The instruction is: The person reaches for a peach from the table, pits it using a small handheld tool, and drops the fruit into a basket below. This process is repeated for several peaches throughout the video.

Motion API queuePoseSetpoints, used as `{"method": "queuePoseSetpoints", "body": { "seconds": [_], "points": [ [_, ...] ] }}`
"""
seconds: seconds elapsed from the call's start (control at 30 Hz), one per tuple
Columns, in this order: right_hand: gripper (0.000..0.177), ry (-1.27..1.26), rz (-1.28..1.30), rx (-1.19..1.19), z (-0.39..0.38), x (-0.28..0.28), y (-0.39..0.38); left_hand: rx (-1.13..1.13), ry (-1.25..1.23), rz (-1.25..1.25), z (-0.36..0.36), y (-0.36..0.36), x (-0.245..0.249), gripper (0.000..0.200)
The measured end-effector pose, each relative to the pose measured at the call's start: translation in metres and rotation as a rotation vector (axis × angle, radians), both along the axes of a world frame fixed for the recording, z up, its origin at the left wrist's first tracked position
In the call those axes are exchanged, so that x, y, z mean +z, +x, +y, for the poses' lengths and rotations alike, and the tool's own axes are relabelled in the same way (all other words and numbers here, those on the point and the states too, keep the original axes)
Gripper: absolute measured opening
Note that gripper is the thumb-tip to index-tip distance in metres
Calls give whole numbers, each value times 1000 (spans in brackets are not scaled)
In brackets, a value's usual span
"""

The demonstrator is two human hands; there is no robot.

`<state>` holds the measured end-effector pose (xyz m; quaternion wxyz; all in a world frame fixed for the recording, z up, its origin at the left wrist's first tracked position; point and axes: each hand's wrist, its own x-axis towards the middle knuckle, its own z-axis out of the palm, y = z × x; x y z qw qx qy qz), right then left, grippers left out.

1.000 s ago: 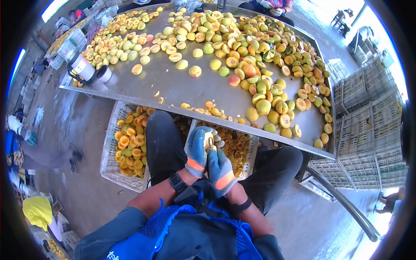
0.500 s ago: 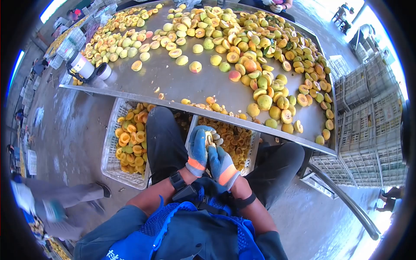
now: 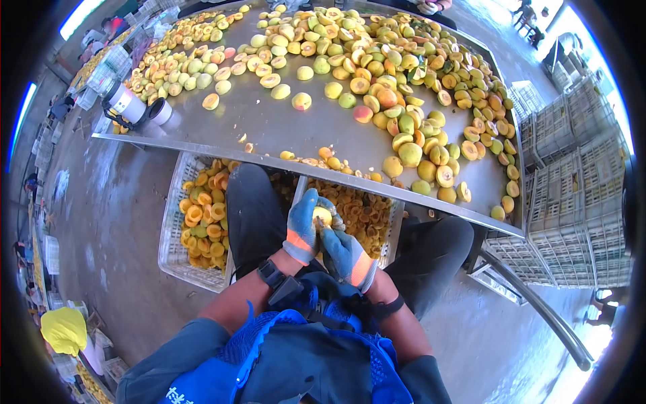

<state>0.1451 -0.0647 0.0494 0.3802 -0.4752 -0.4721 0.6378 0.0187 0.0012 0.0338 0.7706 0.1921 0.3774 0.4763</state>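
The fruit piece [image 3: 324, 215] now shows more yellow, apparently turned since a moment ago as the left hand's [image 3: 303, 227] fingers grip it near the right crate [image 3: 396, 229]; the right hand's [image 3: 344, 253] grip is unclear, handling seemingly unfinished.

Left hand [image 3: 302, 227] curled, right hand [image 3: 348, 256] close beside

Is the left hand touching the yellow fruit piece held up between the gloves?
Touching. The head view shows the yellow fruit piece lying directly against the gloved left hand, no gap between them.
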Motion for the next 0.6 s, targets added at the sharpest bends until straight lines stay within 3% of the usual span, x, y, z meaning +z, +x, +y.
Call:
{"method": "queuePoseSetpoints", "body": {
  "seconds": [0.13,0.23,0.33,0.43,0.6],
  "points": [
    [45,-242,21,4,2,0,-3,-45,80,89,-2,-3,-8,45],
    [47,-222,119,46,0,-5,1,-88,118,81,-4,-4,-6,46],
    [45,-452,221,156,-1,12,14,-119,145,107,-6,-4,-9,48],
    [42,-645,693,213,-3,-4,19,-248,260,43,-7,-8,-9,50],
    [44,-718,945,201,-8,-19,18,-318,113,-163,-4,-5,-18,48]
  ]
}}
